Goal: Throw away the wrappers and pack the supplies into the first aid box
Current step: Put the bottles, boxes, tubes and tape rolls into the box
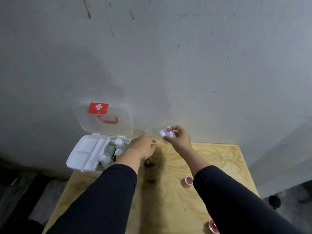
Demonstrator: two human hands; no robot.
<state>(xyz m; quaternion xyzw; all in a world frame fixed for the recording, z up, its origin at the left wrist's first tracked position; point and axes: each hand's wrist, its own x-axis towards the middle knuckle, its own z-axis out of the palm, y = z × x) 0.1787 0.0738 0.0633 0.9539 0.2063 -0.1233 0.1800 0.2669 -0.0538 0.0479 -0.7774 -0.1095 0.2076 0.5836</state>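
The white first aid box (79, 157) stands open at the table's far left corner. Its clear lid (103, 119), with a red cross label and red handle, leans back against the wall. A white divider tray and several white bottles (118, 143) lie inside. My left hand (143, 146) hovers palm down just right of the box; whether it holds anything is hidden. Raised above the table's far edge, my right hand (177, 137) pinches a small white roll with printed wrapping (166, 133). Two small red-and-white tape rolls (188, 180) (213, 226) lie on the table near my right sleeve.
The plywood table (219, 157) butts against a grey concrete wall (168, 65). A dark stain runs down the table's middle. Dark clutter lies on the floor at the left, and a dark round object (274, 201) sits on the floor at the right.
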